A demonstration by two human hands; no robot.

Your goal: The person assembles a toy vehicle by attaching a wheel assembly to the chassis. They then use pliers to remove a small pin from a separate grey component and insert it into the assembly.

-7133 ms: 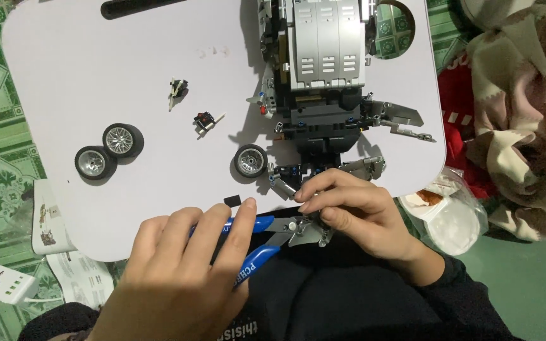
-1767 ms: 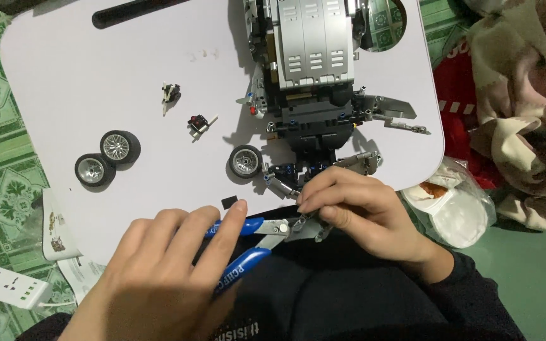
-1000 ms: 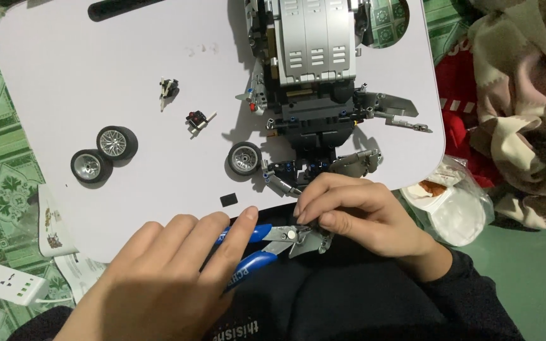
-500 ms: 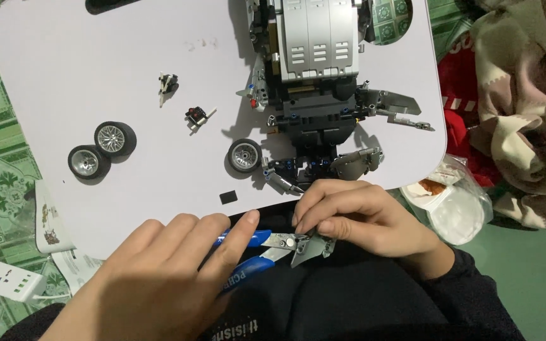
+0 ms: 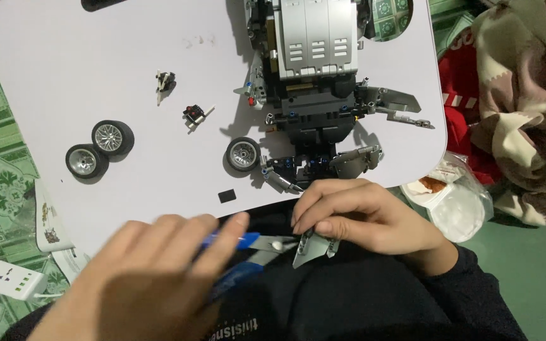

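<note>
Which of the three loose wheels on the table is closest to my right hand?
The lone wheel beside the dark model car, nearest your right hand. The other two wheels sit together, touching, far off toward the table's left edge.

Blurred left hand [image 5: 140, 278] over pliers [image 5: 248, 249]

Count, head view. Hands: two, left hand [image 5: 153, 278] and right hand [image 5: 364, 215], both near edge. Pliers [image 5: 241, 252] with blue handles: one, gripped in left hand. Grey panel piece [image 5: 314, 247]: one, pinched in right hand. Partly built brick vehicle [image 5: 317, 82]: one, far centre of the white table [image 5: 96, 76]. Loose wheels: three; a pair at left [image 5: 99, 148], a single wheel [image 5: 243, 154] just beside the vehicle. Small loose sub-assemblies: two, one [image 5: 164, 81] farther, one with red bits [image 5: 194, 114] nearer. Small black flat piece [image 5: 226, 196]: one. White power strip [image 5: 4, 275]: one, near left on floor.
</note>
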